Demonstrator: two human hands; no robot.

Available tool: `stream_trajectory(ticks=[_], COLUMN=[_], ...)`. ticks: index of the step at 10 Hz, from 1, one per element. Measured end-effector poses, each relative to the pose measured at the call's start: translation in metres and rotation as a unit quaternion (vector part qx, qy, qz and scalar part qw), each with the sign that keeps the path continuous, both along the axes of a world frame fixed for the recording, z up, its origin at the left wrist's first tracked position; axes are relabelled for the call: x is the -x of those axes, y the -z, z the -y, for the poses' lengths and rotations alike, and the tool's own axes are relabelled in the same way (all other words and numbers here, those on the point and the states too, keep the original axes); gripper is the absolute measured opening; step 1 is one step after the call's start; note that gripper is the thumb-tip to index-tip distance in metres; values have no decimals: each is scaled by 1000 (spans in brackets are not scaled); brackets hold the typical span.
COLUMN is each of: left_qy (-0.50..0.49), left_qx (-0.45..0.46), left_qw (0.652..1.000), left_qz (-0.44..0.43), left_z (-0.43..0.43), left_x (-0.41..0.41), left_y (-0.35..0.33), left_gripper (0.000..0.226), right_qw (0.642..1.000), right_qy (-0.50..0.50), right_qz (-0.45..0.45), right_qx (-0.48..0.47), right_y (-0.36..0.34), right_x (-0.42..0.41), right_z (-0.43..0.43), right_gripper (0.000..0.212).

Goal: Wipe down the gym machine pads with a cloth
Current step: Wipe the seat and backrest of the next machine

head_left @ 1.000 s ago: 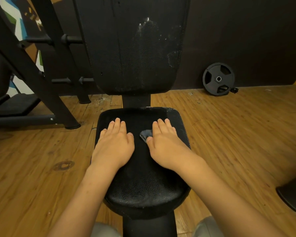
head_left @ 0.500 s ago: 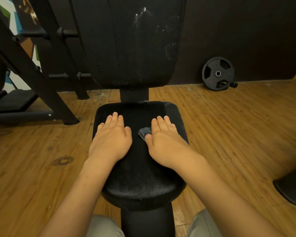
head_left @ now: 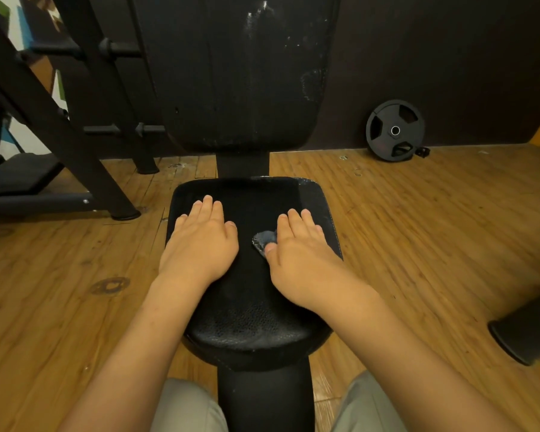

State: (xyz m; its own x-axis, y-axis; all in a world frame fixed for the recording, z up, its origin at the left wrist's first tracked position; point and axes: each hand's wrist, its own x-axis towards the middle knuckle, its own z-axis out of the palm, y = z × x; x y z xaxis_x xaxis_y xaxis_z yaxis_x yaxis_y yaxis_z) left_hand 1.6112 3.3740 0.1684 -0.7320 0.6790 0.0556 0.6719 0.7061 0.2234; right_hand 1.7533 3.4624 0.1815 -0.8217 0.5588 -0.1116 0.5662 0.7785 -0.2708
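Note:
A black seat pad [head_left: 250,319] stands in front of me, with a scuffed black back pad [head_left: 237,73] upright behind it. My left hand [head_left: 200,241] lies flat on the seat's left half, fingers straight. My right hand [head_left: 300,251] presses flat on the seat's right half. Under it is a small dark grey cloth [head_left: 264,240]; only a corner shows beside the thumb, the remainder hidden beneath the palm.
A black steel frame [head_left: 53,120] and a low bench stand at the left. A black weight plate [head_left: 395,130] leans on the dark wall at the back right. A dark pad end [head_left: 524,332] juts in at the right edge. Wooden floor lies all around.
Both hands stay flat on the seat. My right hand with the cloth has slid a little toward the right edge; the view has tilted slightly.

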Motion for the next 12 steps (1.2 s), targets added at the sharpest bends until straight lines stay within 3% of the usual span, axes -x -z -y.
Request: stream_trajectory(ticks=[6, 12], left_qy=[1, 2], left_qx=[4, 1], left_qw=[1000, 1000], left_qz=[-2, 7], left_z=[1, 1], left_x=[-3, -3], left_y=[-3, -3], left_gripper=[58, 59], right_qw=[999, 999], right_qy=[34, 21], right_qz=[9, -43], right_qx=[-17, -23], right_y=[-6, 2], right_x=[21, -7], right_z=[-9, 8], right_gripper=[63, 62])
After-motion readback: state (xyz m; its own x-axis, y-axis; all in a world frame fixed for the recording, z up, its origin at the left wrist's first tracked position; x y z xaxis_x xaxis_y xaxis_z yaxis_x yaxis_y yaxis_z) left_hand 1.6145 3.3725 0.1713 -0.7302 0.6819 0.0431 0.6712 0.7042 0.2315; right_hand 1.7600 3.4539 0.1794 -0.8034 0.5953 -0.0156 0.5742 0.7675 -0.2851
